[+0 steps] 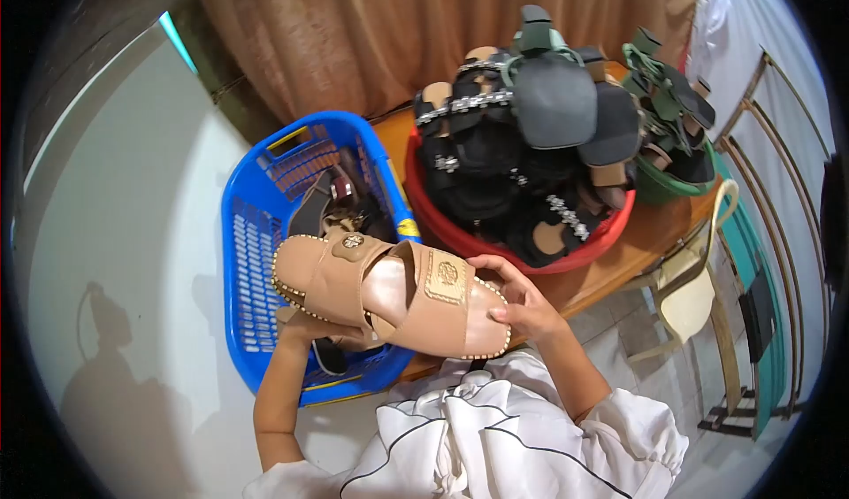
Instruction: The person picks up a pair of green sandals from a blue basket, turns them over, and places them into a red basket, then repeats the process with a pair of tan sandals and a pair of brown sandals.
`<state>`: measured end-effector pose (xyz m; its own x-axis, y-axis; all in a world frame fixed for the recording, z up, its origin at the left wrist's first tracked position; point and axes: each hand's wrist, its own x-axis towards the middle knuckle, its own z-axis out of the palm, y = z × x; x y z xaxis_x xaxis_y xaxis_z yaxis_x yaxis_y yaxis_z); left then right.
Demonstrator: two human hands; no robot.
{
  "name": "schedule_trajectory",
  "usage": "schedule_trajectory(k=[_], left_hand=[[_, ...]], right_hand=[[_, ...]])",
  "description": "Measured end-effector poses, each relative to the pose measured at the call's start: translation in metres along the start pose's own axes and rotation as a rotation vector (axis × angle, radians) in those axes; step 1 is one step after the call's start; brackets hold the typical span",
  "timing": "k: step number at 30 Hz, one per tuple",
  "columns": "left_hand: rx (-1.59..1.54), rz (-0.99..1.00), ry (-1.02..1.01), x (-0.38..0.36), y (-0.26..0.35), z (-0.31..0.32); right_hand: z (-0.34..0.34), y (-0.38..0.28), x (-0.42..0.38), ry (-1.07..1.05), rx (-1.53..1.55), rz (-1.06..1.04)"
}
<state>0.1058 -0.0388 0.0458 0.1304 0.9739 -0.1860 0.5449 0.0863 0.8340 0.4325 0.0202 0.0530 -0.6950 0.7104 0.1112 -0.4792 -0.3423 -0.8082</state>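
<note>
A pair of tan sandals [332, 278] with gold emblems and studded edges is held in front of me, over the near side of the blue basket [232, 278]. My right hand [522, 303] grips the right end, with the thumb on the insole and the fingers at the far edge. Under the left end is my left hand [309, 324], partly hidden by the sandals, supporting them. Inside the basket lie dark shoes [311, 209], one of them partly covered by the tan pair.
A red basin [566, 262] heaped with black sandals [555, 101] stands on the wooden table [579, 297]. Behind it to the right is a green basin [676, 185] of sandals. A cream chair [688, 309] and a metal rack [768, 127] are at the right.
</note>
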Motion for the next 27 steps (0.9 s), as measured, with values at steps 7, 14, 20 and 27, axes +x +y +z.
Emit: schedule_trajectory(k=[7,14,20,27], left_hand=[[-0.127,0.237,-0.202,0.037,0.085,0.026],[-0.067,0.737,-0.028,0.081,0.168,0.068],[0.074,0.907,0.211,0.106,0.206,0.082],[0.073,0.891,0.438,0.125,0.207,0.061]], right_hand=[[-0.035,-0.036,-0.059,0.105,0.102,-0.318],[-0.061,-0.081,-0.096,0.472,0.013,-0.709],[-0.09,-0.128,-0.108,0.681,-0.288,-0.923],[-0.104,-0.186,-0.094,0.613,-0.336,-0.898]])
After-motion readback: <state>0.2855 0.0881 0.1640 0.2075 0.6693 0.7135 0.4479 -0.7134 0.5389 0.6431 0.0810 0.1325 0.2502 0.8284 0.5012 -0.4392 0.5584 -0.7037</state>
